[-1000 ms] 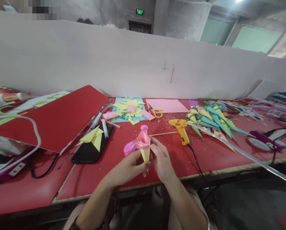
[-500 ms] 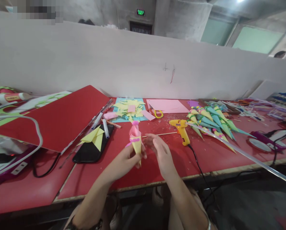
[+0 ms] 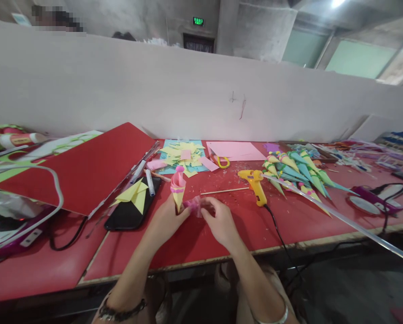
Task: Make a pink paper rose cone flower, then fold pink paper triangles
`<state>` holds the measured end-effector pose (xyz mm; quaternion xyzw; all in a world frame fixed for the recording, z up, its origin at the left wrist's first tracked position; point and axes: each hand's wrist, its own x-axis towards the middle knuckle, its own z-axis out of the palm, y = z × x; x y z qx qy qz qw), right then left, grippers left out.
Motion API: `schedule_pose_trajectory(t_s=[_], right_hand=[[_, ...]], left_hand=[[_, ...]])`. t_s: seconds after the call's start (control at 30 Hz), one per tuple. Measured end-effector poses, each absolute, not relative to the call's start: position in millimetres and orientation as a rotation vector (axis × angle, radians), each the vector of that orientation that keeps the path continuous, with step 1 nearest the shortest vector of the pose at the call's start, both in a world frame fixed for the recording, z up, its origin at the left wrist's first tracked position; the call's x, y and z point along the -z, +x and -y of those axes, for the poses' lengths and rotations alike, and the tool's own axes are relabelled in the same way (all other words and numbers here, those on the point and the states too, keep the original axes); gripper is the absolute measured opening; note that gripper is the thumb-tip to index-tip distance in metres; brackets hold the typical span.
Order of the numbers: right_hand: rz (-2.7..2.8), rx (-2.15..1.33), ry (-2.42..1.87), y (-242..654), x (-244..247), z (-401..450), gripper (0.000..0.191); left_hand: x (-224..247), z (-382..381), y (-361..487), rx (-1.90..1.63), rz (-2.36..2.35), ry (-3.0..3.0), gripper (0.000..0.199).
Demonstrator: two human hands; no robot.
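The cone (image 3: 177, 196) looks like matt, smooth paper, and the bag (image 3: 194, 208) beside it like thin, crinkled, shiny plastic. The table (image 3: 218, 243) has a smooth red top with a faint sheen and a rough, wood-like edge (image 3: 305, 243). The glue gun (image 3: 256, 185) appears smooth plastic, the rod (image 3: 356, 225) clear and glossy, the skewer (image 3: 224, 191) matt wood.

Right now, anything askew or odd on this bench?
Mostly the yellow glue gun: it lies on its side, its long clear glue stick jutting past the front edge of the red table, where it could get bumped. Also, folded yellow paper sits on the black smartphone. The paper cone in the left hand's fingers looks undamaged.
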<state>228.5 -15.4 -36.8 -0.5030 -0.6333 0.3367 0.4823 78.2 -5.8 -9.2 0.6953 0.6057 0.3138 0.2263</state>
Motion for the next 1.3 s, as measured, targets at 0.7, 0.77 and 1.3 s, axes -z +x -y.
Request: schedule_pose_trajectory(t_s=[0.7, 0.77, 1.3], right_hand=[[1.638, -0.835, -1.265, 228, 30, 16, 0.023], [1.677, -0.794, -1.308, 228, 29, 17, 0.022], [1.798, -0.541, -1.388, 242, 27, 20, 0.013]], left_hand=[[7, 8, 71, -0.644, -1.455, 1.975, 0.023], [6, 9, 72, -0.637, -1.461, 1.978, 0.022], [7, 10, 76, -0.636, -1.503, 1.994, 0.017]])
